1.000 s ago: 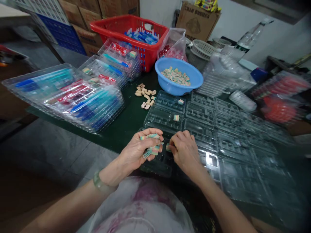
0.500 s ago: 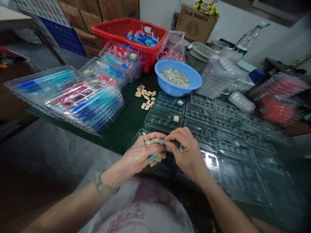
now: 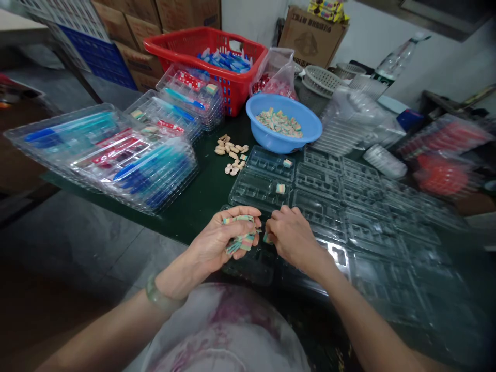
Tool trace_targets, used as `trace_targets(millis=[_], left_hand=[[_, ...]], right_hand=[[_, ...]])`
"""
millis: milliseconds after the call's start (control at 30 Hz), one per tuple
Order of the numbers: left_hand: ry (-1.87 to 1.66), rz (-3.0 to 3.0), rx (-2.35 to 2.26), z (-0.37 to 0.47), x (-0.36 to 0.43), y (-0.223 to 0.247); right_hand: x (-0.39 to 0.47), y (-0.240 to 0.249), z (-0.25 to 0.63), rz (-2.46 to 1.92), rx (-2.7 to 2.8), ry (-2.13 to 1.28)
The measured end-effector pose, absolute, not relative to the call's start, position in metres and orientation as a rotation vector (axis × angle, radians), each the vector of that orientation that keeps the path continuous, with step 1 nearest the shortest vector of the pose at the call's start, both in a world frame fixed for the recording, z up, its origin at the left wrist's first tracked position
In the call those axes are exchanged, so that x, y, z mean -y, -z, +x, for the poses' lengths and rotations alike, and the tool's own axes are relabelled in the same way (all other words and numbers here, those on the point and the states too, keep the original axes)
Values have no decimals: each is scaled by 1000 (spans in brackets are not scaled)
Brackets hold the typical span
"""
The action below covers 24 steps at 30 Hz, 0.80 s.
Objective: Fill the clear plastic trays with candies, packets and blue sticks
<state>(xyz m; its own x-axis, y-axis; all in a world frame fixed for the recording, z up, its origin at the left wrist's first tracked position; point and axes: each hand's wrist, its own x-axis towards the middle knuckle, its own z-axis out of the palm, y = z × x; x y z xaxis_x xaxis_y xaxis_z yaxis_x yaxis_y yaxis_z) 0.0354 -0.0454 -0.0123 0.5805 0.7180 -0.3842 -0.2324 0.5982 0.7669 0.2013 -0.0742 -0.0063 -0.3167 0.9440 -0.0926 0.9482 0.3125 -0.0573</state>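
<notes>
My left hand (image 3: pixel 211 237) is closed around a bunch of small flat pieces with pastel stripes (image 3: pixel 242 238), its thumb lying across them. My right hand (image 3: pixel 292 235) pinches a striped piece (image 3: pixel 266 237) over the nearest clear plastic tray, mostly hidden by the fingers. Just beyond the hands, one clear compartment tray (image 3: pixel 251 190) holds a small striped stack (image 3: pixel 280 189) at its right end. Another tray (image 3: pixel 259 161) behind it holds a similar stack (image 3: pixel 287 163).
Many clear trays (image 3: pixel 364 227) cover the table's right side. Beyond are a blue basin (image 3: pixel 271 142) of striped pieces, loose peanuts (image 3: pixel 231 152) and a red basket (image 3: pixel 236 77) with blue items. Filled clear packs (image 3: pixel 155 170) are stacked at left; a bottle (image 3: pixel 391 64) stands far right.
My right hand has parted from the left, moving slightly down over the tray with a striped piece. More of the bunch in my left hand shows.
</notes>
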Motion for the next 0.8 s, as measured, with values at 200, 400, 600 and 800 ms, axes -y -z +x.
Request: trace_targets(millis=[200,400,600,800], left_hand=[[-611,583,-729,38,44,14],[-568,387,-698,47,42,15],[-521,325,-676,59,46,15],[-475,353,-614,65,48,23]], right_hand=[[81,19,204,2001,-2474,58],[100,-6,211,2291,-2801,335],[118,-21,204,1941,-2951,519],[118,-4,214,2015,-3038,585]])
